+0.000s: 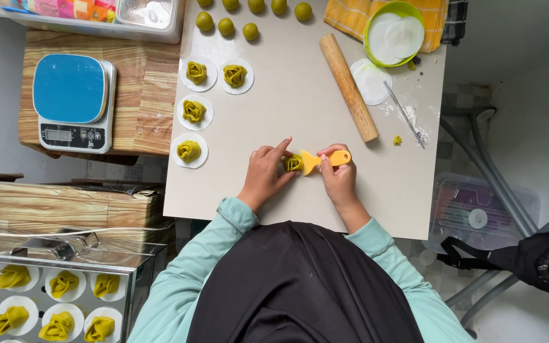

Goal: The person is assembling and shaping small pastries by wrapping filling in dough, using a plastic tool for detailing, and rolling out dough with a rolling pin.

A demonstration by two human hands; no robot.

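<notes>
The left hand (264, 173) pinches a green dough rose (293, 163) on the counter (300, 95), partly hiding it. The right hand (338, 174) grasps a yellow scraper (322, 159) whose blade touches the rose. A steel tray (52, 298), cut off at the edge, holds finished roses on paper rounds; the green bowl (394, 32) holds more rounds.

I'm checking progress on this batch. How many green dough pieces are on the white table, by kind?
Plain green dough balls: 8
Rose-shaped green dough on round white papers: 4
Green dough piece between the hands: 1
Total: 13
</notes>
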